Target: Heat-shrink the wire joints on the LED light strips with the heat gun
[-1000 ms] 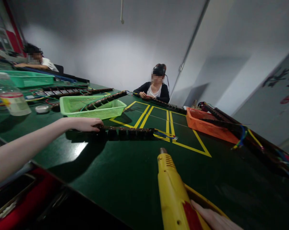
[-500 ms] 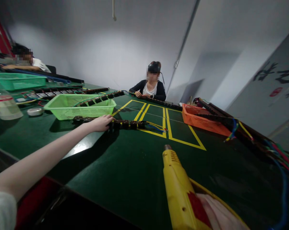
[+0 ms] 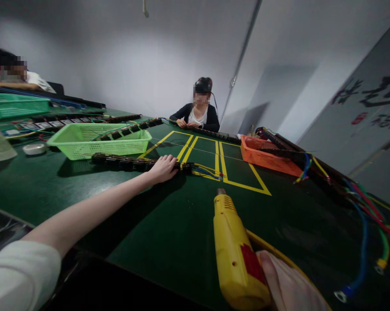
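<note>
A dark, taped wire harness (image 3: 127, 163) lies across the green table (image 3: 182, 224). Yellow and blue leads (image 3: 205, 171) with small terminals come out of its right end. My left hand (image 3: 164, 167) is closed over the harness near that end, its fingertips on the far side. In my right hand (image 3: 287, 280) is a yellow heat gun (image 3: 237, 255), gripped by its handle at the lower right. The gun's metal nozzle (image 3: 221, 191) points away from me, just short of the lead ends and apart from them.
A light green basket (image 3: 101, 144) stands behind the harness, another harness across it. Right of the yellow tape markings (image 3: 246, 187) is an orange basket (image 3: 266, 157) with dark harnesses and loose leads (image 3: 360, 255). A person (image 3: 196, 112) works across the table; another sits far left.
My left hand has slid right along the harness, closer to the leads. The heat gun stays in my right hand, and the whole view has shifted slightly.
</note>
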